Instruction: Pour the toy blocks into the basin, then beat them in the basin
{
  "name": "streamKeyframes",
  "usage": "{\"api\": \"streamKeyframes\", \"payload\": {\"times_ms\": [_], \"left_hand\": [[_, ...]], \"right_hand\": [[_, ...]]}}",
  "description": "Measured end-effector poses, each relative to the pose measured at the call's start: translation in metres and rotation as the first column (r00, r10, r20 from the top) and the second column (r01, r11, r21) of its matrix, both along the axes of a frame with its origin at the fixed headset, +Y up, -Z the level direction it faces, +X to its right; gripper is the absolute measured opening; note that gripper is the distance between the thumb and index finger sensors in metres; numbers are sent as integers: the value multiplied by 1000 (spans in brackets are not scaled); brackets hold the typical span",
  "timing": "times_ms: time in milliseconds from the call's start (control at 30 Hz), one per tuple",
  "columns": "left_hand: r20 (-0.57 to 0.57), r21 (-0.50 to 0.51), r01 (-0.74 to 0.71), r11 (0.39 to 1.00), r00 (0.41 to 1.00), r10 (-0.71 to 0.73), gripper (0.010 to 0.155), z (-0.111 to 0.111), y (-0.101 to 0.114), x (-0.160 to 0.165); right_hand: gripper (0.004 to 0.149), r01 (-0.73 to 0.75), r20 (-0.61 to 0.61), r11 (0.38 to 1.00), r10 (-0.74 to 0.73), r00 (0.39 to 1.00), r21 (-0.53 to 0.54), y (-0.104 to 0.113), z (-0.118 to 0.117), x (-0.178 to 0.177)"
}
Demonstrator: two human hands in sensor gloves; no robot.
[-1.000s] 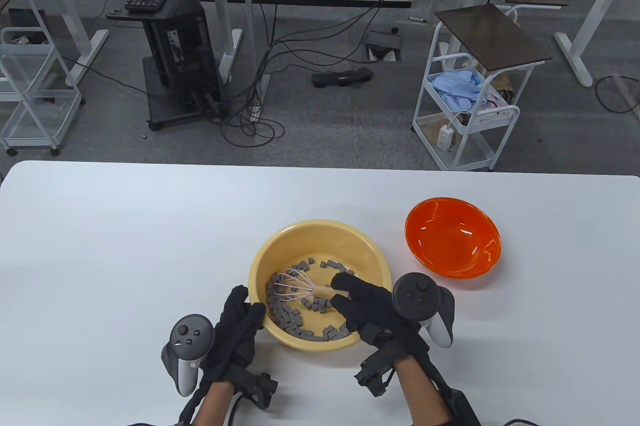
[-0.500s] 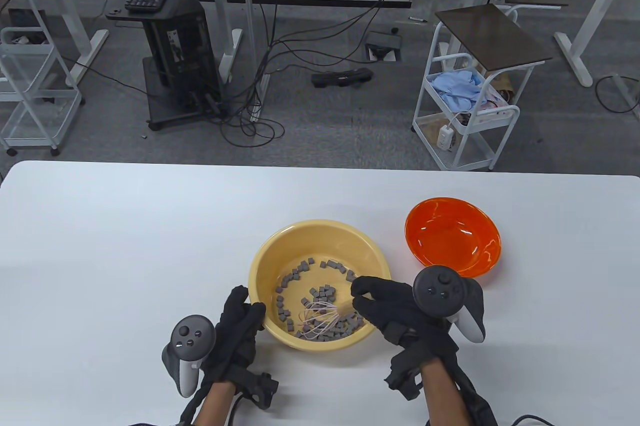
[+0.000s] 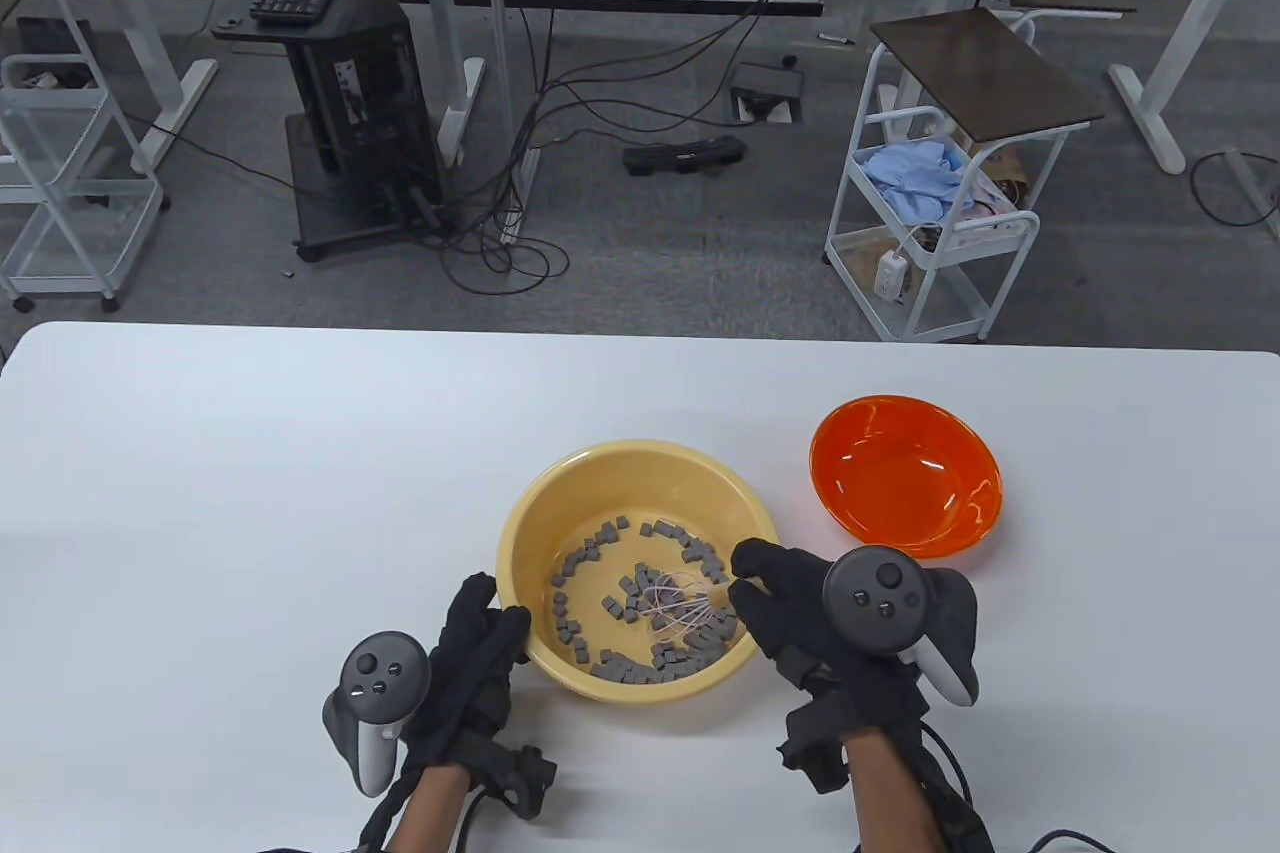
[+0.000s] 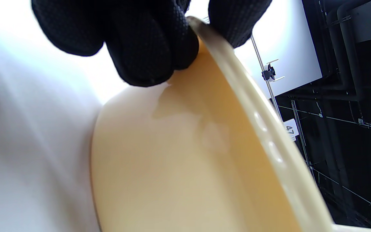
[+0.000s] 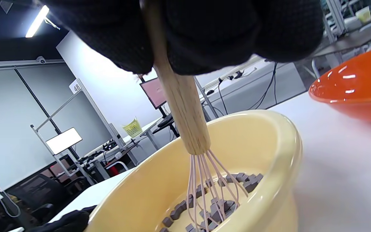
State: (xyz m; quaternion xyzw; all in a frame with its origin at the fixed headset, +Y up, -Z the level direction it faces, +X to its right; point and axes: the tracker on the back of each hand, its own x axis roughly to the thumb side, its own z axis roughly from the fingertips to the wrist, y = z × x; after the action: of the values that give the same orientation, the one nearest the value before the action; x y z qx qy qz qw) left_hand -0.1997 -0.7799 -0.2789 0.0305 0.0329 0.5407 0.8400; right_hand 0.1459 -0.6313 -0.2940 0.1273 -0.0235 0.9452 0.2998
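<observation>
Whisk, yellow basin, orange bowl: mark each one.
whisk [image 5: 185, 109], right wrist view, wooden handle.
yellow basin [image 3: 640, 449], table view, far rim.
orange bowl [image 3: 905, 478], table view, bare inner floor.

Basin [image 3: 640, 473] near the worktop [image 3: 250, 493] front edge, a little right of centre. Toy blocks [image 3: 620, 663] scattered inside, mostly toward the near and right side. Whisk [image 3: 680, 605] head down among them, at the basin's right. Second bowl [image 3: 905, 475] to the right, slightly behind, apart from the basin. Left hand [image 3: 470, 663] at the basin's near-left rim, right hand [image 3: 800, 613] at its near-right rim.
</observation>
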Motion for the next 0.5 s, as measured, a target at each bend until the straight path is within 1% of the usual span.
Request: {"api": "streamKeyframes", "payload": {"times_ms": [167,333,500], "left_hand": [[-5,1,-1,1000,1000,1,67,0,0,0],[-4,2,5,1000,1000,-5,67,0,0,0],[-2,1,0,1000,1000,0,67,0,0,0]], "right_hand": [[41,-65,35,997,63,997,49,3,2,-5],[41,-103,85,992,96,992,78,4,2,-1],[42,-116,138,984,97,986,135,-3,0,-3]]}}
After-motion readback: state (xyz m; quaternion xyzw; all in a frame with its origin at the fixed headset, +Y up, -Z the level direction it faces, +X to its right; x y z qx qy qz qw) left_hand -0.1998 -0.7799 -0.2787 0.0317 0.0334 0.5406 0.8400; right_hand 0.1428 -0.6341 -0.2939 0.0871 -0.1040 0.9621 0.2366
